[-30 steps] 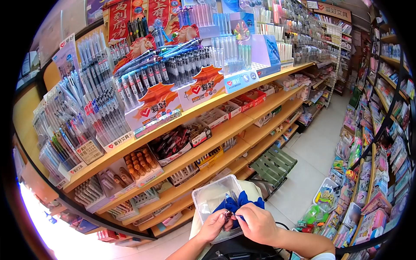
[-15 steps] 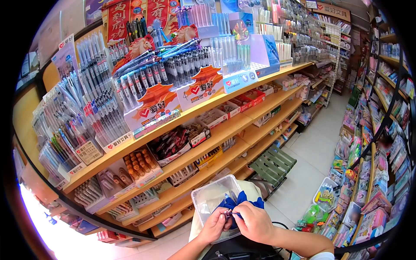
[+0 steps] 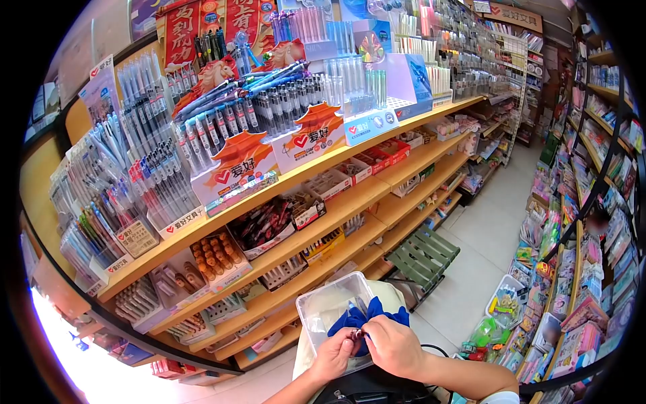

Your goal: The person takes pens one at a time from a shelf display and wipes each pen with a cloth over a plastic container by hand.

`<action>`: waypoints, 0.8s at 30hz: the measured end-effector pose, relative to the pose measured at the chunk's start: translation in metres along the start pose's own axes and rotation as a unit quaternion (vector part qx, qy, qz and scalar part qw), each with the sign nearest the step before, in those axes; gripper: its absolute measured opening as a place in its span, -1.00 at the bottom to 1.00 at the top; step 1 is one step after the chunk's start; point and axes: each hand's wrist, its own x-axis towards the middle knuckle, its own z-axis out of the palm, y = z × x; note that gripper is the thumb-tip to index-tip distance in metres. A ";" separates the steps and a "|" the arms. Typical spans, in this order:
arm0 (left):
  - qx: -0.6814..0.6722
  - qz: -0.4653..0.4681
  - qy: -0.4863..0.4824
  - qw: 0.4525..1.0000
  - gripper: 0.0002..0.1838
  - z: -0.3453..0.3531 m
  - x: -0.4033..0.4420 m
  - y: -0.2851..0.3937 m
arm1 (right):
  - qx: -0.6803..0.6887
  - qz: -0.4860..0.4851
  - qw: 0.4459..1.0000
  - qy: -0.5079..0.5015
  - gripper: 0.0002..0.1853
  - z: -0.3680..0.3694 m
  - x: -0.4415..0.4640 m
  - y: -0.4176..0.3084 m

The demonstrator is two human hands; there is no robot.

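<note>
My left hand [image 3: 334, 355] is closed, thumb and fingers pinching a small shiny dark piece [image 3: 356, 334]. My right hand [image 3: 396, 347] is closed right beside it, fingertips meeting at the same spot; what they pinch is hidden. Folded blue fabric [image 3: 378, 310] spreads out in pointed loops behind and under both hands, partly covered by them. A clear plastic box [image 3: 311, 303] rests on the lap beneath the hands, and the blue fabric lies over its opening. Whether the small piece is joined to the fabric I cannot tell.
At the left, a wooden shelf unit [image 3: 404, 176] carries pen displays [image 3: 235, 114] and boxes of small goods. A green slatted folding stool [image 3: 424, 256] stands beyond the lap. Packed racks [image 3: 579, 283] line the right side, with a white basket [image 3: 506, 299] on the floor.
The small shiny piece has turned slightly between the fingertips, and my right hand has shifted a little. The blue fabric and the box stay in place.
</note>
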 end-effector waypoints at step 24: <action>-0.195 -0.040 -0.036 0.979 -0.72 -0.003 0.008 0.008 | 0.088 0.013 0.995 0.042 -0.84 -0.020 0.013 -0.007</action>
